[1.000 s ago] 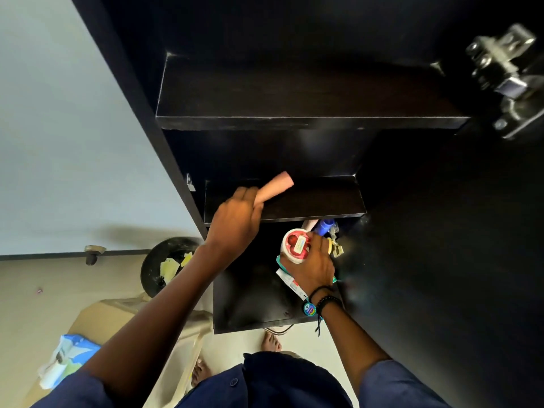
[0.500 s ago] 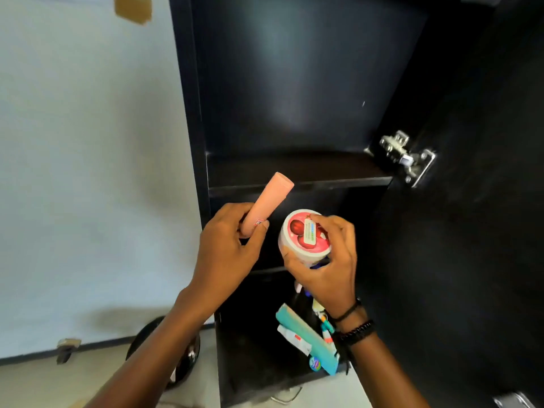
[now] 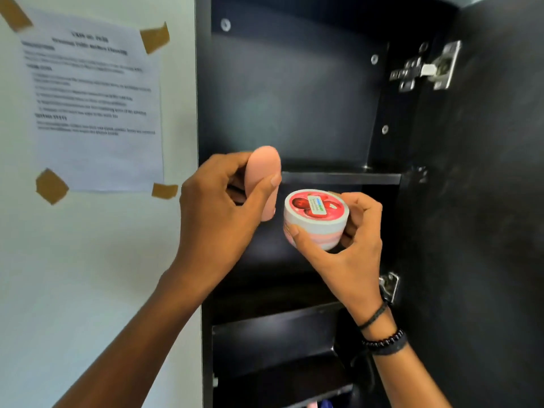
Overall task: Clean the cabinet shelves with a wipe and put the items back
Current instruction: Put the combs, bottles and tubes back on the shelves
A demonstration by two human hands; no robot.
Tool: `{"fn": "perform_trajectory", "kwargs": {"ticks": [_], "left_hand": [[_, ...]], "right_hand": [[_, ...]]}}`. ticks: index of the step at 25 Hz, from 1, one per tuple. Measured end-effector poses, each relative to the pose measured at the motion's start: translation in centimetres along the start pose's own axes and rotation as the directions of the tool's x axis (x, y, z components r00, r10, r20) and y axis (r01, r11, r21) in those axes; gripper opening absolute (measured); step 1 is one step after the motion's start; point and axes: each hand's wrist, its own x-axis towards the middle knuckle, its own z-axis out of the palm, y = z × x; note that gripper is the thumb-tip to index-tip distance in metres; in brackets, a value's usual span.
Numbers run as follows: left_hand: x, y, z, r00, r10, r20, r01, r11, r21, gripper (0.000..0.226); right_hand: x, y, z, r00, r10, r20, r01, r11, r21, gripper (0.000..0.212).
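Matt, dark wood-look cabinet point(image 3: 294, 98), bright metal hinge point(image 3: 424, 69) at its right edge. Before it, a smooth matt pink plastic tube point(image 3: 263, 172) and a glossy plastic jar point(image 3: 316, 213) (shiny printed lid); left of it, a matt paper sheet point(image 3: 94, 98).

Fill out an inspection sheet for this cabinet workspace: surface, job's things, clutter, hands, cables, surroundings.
Surface: upper shelf, seen edge-on; lower shelf beneath it.
Job's things: peach tube and round red-lidded jar, both held in front of the upper shelf; no wipe seen.
Clutter: coloured items at the bottom edge, too small to identify.
Grippers: left hand grips the peach tube; right hand holds the round red-lidded jar by its sides.
Cables: nothing seen.
Surroundings: open door on the right, with a metal hinge; printed sheet taped to the wall on the left.
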Motion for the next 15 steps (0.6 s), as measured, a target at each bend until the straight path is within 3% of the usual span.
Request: {"fn": "perform_trajectory", "kwargs": {"ticks": [4,8,12,15], "left_hand": [[5.6,1.7,0.3,0.996,0.083,-0.040,-0.083,0.997,0.003,0.046],[9.9,1.7,1.4,0.996,0.081,-0.034,-0.072,0.976,0.206,0.040],[11.7,0.5,3.9,0.996,-0.050,0.071,0.016,0.909,0.416,0.037],[11.4,-0.6,5.0,0.989,-0.119,0.084,0.070,0.894,0.442,0.031]], "right_hand": [[5.3,-1.6,0.7,0.995,-0.081,-0.061,0.081,0.997,0.004,0.072],[9.8,-2.1,1.6,0.995,-0.080,-0.054,0.076,0.995,-0.069,0.070],[12.5,-0.8,3.3,0.998,0.053,0.018,-0.045,0.949,-0.312,0.074],[12.7,1.0,4.5,0.989,0.117,0.095,-0.058,0.877,-0.478,0.071]]}}
